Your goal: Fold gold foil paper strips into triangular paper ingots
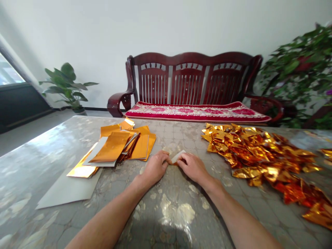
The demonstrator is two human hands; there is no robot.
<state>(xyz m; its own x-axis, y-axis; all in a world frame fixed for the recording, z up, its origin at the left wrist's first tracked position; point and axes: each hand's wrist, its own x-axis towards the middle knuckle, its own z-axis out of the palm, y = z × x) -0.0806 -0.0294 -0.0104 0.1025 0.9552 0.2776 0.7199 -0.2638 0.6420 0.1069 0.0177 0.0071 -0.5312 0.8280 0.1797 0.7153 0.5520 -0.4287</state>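
Between my two hands, on the table, is a small sheet of gold foil paper (178, 156), its whitish back facing up and a thin gold edge showing toward me. My left hand (157, 166) pinches its left side, fingers curled. On the opposite side my right hand (192, 167) grips the paper with bent fingers. The fingers cover much of the sheet, so its exact folds are hidden. A loose stack of flat gold foil sheets (110, 147) lies to the left of my left hand. To the right spreads a heap of folded gold foil pieces (246, 148).
The table (166, 214) has a glossy floral cover. A pale flat sheet (70, 188) lies under the stack's near side. Clear plastic (308, 140) rests at the far right. Beyond the table stand a dark wooden bench (184, 83) and potted plants (64, 84).
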